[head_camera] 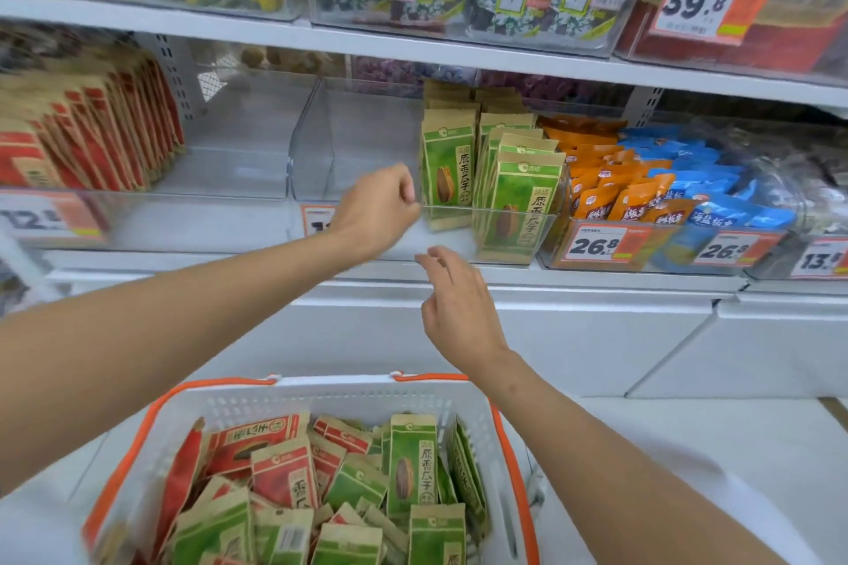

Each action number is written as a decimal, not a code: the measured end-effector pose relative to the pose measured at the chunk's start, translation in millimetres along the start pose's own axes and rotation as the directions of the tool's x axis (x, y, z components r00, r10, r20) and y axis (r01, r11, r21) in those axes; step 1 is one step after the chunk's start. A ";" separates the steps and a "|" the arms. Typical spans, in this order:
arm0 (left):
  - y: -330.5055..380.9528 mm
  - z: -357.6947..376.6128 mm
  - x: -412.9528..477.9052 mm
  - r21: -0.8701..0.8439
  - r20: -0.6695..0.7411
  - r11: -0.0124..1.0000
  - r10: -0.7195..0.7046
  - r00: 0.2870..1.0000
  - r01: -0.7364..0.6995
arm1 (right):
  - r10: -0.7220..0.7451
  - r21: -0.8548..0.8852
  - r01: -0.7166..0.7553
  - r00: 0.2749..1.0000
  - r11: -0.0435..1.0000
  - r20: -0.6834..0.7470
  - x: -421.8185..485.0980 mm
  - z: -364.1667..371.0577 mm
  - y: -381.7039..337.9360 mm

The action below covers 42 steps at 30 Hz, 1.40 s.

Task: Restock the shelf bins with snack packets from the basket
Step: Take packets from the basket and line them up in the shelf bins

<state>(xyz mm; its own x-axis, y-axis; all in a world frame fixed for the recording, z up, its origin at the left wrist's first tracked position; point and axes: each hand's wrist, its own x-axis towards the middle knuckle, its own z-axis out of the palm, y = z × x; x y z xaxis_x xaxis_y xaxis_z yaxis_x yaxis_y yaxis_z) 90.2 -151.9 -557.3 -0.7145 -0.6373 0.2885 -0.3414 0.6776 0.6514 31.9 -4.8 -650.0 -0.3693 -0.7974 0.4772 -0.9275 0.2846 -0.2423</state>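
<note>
Head view: the green packets (410, 468) lie heaped with red packets (280, 475) in the near basket (348, 383). More green ones stand upright at the right of a clear shelf bin (358, 142), whose left half is bare. The left hand (378, 209) is curled by the bin's front rim with nothing visible in it. The right hand (459, 303) hangs loose and open, holding nothing. The packets look like light, flat paper pouches that crease easily. They are best pinched at the sealed top edge, or clamped several together across their flat faces.
</note>
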 end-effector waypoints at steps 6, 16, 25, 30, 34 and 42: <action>-67.0 -0.2 -93.6 0.042 0.262 0.989 -0.150 0.953 0.144 | -0.005 0.005 0.004 0.893 1.000 0.451 -25.3 36.5 -15.3; -157.7 18.2 -155.4 0.310 0.566 0.922 -0.376 0.734 0.233 | 0.292 -0.254 -0.156 0.331 0.955 0.897 -74.7 85.1 21.1; -148.8 31.3 -157.6 0.243 0.630 0.941 -0.338 0.699 0.237 | 0.273 -0.278 0.181 0.054 0.943 0.960 -131.1 105.4 -7.8; -151.7 30.5 -157.7 0.187 0.637 0.926 -0.367 0.677 0.327 | 0.173 -0.158 -0.077 0.281 0.984 0.944 -94.7 84.5 -6.6; -153.4 34.3 -157.0 0.087 0.661 0.915 -0.349 0.665 0.394 | 0.103 0.052 -0.254 0.560 0.966 0.822 -45.6 55.3 -4.0; -147.1 45.0 -155.9 -0.068 0.667 0.928 -0.232 0.708 0.367 | 0.083 0.306 -0.406 0.707 0.861 0.702 -17.9 37.6 -22.1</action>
<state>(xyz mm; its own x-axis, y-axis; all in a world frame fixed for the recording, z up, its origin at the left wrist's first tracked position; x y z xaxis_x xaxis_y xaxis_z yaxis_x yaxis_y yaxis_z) 224.4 -135.8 -729.6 -0.8343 -0.3637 -0.4144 -0.5376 0.3693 0.7581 61.2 -16.8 -685.0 -0.2983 -0.9138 -0.2758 -0.6311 0.4056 -0.6613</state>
